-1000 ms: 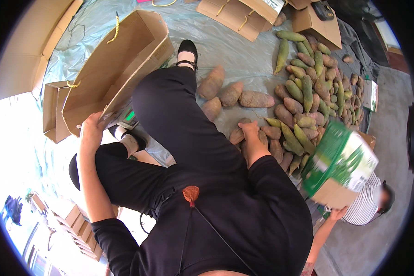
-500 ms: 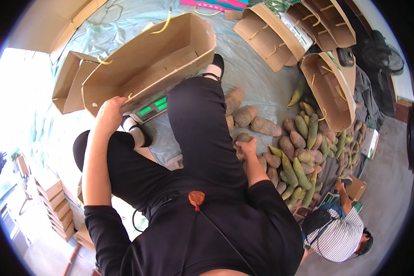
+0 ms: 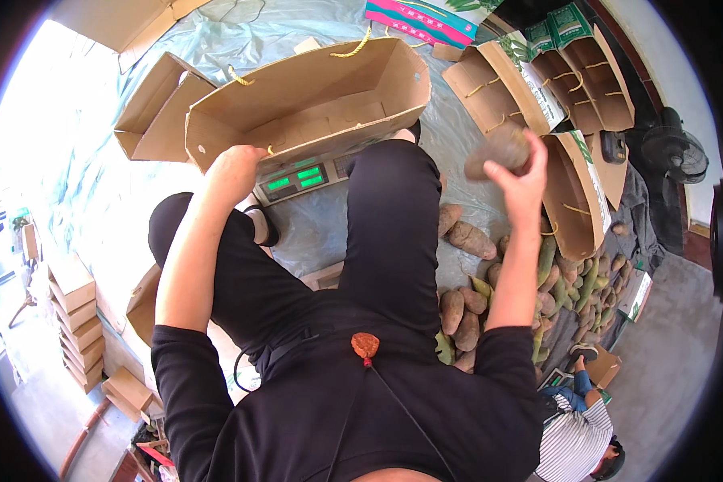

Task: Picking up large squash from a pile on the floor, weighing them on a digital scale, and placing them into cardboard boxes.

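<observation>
A large cardboard box with yellow rope handles stands open at the top on a scale with lit green displays. My left hand grips the box's near rim beside a rope handle. Held up in my right hand is a brown, oblong tuber, somewhat blurred by motion. More brown tubers and long green vegetables lie heaped to the right of my leg, partly hidden by my right forearm.
Open cardboard boxes stand at the far right, near a black fan. Smaller cartons sit left of the large box. Plastic sheeting covers the floor. A person in a striped shirt is at the lower right.
My right hand has lifted the brown tuber from the pile, up and to the right. My left hand still holds the box rim. The whole view has shifted.
</observation>
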### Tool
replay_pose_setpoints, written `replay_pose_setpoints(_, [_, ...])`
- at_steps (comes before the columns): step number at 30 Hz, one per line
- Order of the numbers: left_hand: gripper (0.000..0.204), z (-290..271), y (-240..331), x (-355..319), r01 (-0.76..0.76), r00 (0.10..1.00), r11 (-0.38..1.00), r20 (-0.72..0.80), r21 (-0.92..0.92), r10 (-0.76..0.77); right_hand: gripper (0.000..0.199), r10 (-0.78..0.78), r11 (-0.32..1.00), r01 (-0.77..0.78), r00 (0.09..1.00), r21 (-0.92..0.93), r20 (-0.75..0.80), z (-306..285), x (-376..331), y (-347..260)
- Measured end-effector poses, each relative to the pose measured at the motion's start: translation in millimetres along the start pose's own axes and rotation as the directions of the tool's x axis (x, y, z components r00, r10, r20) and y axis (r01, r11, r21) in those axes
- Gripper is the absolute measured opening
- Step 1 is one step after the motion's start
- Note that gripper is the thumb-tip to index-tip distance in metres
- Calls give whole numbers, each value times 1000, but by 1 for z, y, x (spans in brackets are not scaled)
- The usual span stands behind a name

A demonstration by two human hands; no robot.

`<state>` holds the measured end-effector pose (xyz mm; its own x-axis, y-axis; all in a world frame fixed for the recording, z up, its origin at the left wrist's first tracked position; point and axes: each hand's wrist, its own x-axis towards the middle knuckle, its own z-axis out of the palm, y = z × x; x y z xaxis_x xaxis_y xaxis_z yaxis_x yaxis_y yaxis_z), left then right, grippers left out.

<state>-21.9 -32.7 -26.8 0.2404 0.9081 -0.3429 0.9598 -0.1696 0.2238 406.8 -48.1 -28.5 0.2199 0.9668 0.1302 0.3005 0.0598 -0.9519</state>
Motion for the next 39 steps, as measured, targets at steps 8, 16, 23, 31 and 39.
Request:
replay_pose_setpoints(8, [41,-4,-1,2,18,1000,1000,1,13,-18,70,-344,932,360,831,48,438,115,70,-150])
replay_pose_setpoints(16, [24,9,-13,1,-7,999,994,-35,108,11,76,-135,782,571,544,-248,828,288,60,-100])
replay_pose_setpoints(23, [20,7,-12,0,-4,999,999,39,46,2,75,175,784,468,464,-408,869,358,27,-55])
replay_pose_setpoints(31, [18,6,-10,4,-74,997,981,40,178,68,62,29,837,501,364,-222,931,328,58,-68])
replay_pose_setpoints(39, [24,7,-19,4,-42,998,994,-32,99,46,50,-88,994,101,622,32,778,144,89,-124])
